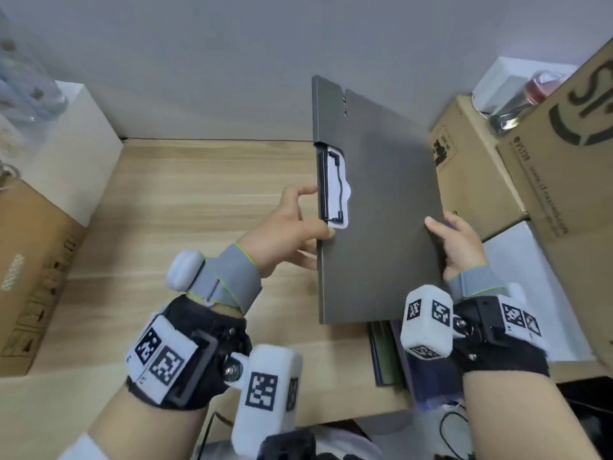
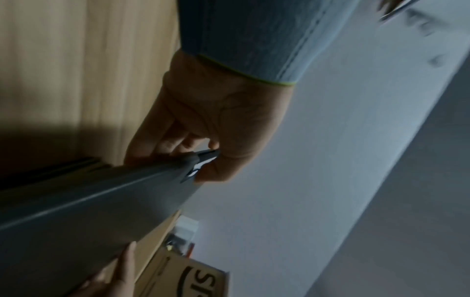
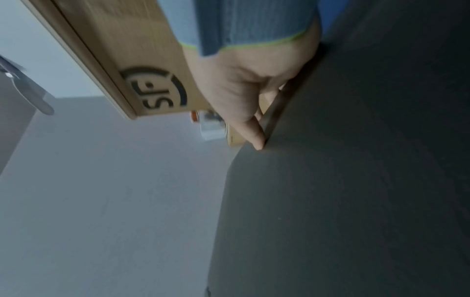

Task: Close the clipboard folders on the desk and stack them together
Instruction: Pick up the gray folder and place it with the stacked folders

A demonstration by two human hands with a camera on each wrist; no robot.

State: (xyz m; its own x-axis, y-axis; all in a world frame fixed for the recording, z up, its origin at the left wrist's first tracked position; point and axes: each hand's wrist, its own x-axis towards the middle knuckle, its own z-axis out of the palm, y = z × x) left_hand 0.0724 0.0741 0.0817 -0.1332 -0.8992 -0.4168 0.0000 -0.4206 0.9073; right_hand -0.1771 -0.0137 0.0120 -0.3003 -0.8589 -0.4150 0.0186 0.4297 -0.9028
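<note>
A closed dark grey clipboard folder (image 1: pixel 381 207) hangs in the air above the right half of the wooden desk (image 1: pixel 185 207), tilted, with its black clip (image 1: pixel 328 190) on the left edge. My left hand (image 1: pixel 295 227) pinches that left edge beside the clip, thumb on top and fingers underneath. My right hand (image 1: pixel 457 240) grips the folder's right edge, thumb on its face. The left wrist view shows the folder (image 2: pixel 101 211) edge-on in my left hand (image 2: pixel 203 144). The right wrist view shows my right hand (image 3: pixel 249 96) on the folder's rim (image 3: pixel 356 180). More folders (image 1: pixel 394 353) lie stacked on the desk under it.
Cardboard boxes (image 1: pixel 557 180) crowd the right side of the desk, with a white box (image 1: pixel 497 84) and a bottle behind them. On the left stand a brown box (image 1: pixel 30 270) and a white box (image 1: pixel 76 151). A grey wall rises at the back. Cables hang below the desk's front edge.
</note>
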